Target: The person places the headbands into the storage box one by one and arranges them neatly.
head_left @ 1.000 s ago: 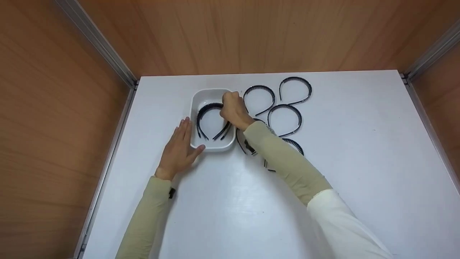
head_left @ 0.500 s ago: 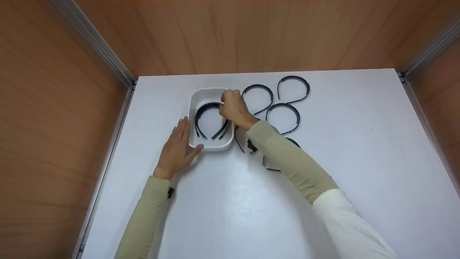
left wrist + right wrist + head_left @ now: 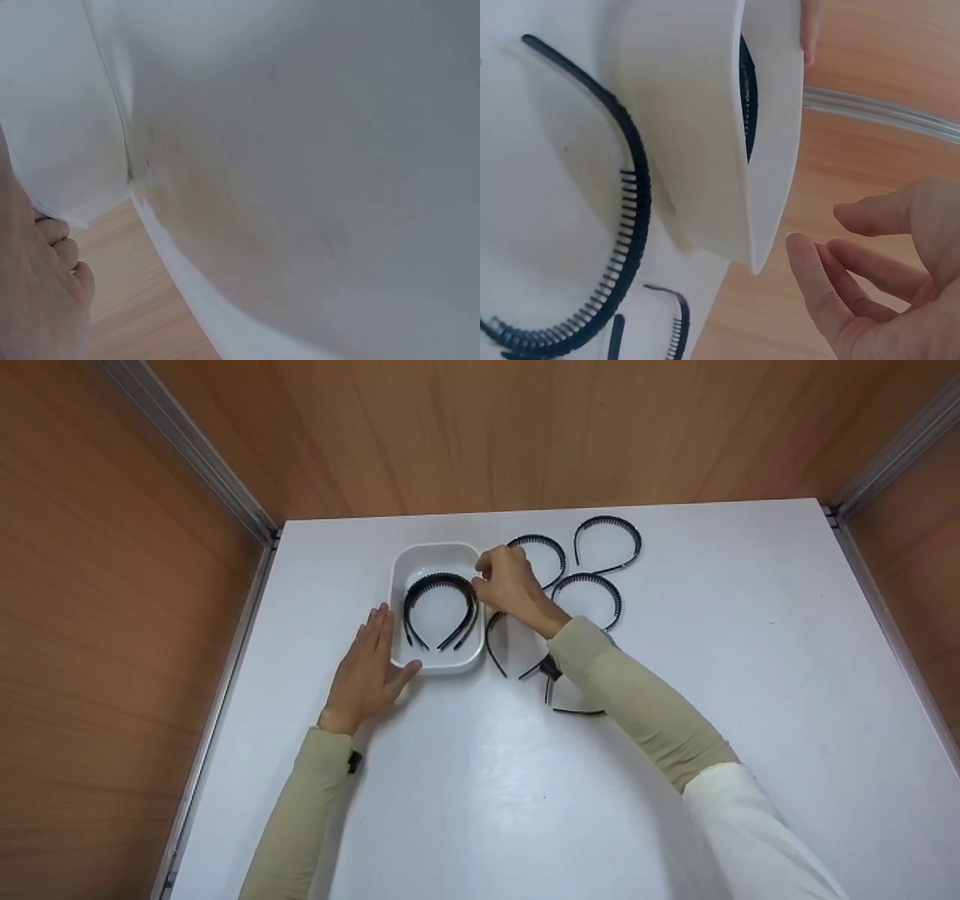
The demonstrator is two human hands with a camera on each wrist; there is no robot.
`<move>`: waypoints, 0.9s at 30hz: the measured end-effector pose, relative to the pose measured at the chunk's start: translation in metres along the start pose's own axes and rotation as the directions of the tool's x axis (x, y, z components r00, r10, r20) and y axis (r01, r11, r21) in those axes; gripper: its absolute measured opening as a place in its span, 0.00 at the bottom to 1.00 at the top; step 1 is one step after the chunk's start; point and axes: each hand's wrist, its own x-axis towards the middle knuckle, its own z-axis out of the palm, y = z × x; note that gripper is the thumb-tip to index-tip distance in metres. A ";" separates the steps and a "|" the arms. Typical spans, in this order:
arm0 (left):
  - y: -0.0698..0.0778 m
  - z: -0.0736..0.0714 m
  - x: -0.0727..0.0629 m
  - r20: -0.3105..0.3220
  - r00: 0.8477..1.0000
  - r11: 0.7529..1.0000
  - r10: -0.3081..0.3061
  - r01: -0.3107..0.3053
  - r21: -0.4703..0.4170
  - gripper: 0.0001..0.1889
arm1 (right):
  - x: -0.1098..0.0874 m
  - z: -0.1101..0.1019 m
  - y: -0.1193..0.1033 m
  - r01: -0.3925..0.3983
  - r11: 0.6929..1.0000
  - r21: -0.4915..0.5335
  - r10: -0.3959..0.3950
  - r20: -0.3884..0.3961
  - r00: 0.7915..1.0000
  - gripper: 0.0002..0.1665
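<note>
My left hand lies with straight fingers along the left wall of a white plastic tub, its thumb at the near corner. Inside the tub, several black toothed headbands lie nested together, ends toward me. My right hand hovers at the tub's right rim. In the right wrist view that right hand has loosely bent fingers, thumb and fingertips apart, and nothing between them. Just right of the tub, a black headband lies on the table. The left wrist view catches the left hand beside the tub's wall.
More black headbands lie on the white table right of the tub: a far right headband, a middle headband and one behind my right hand. My right forearm covers part of a nearer one. Wooden panels border the table.
My right hand has drawn back to the right, from over the headbands in the tub to its right rim, and its fingers have come off them. My left hand stays in place.
</note>
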 end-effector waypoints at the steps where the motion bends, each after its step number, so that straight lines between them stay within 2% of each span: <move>1: 0.000 0.000 0.000 -0.001 1.000 1.000 0.001 -0.001 -0.004 0.52 | -0.002 -0.003 0.002 -0.002 1.000 0.003 0.002 -0.007 1.000 0.15; 10: -0.001 0.001 0.000 -0.026 1.000 1.000 0.008 -0.008 -0.010 0.51 | -0.027 -0.027 0.021 -0.027 0.999 0.028 0.028 -0.041 0.999 0.13; 17: -0.001 0.001 0.002 0.002 1.000 1.000 -0.009 0.009 -0.006 0.51 | -0.042 -0.050 0.036 -0.039 0.999 0.004 0.039 -0.066 0.997 0.14; 27: -0.001 0.000 0.002 -0.009 1.000 1.000 -0.004 0.004 -0.016 0.50 | -0.066 -0.079 0.056 -0.041 0.999 -0.023 0.040 -0.070 0.997 0.12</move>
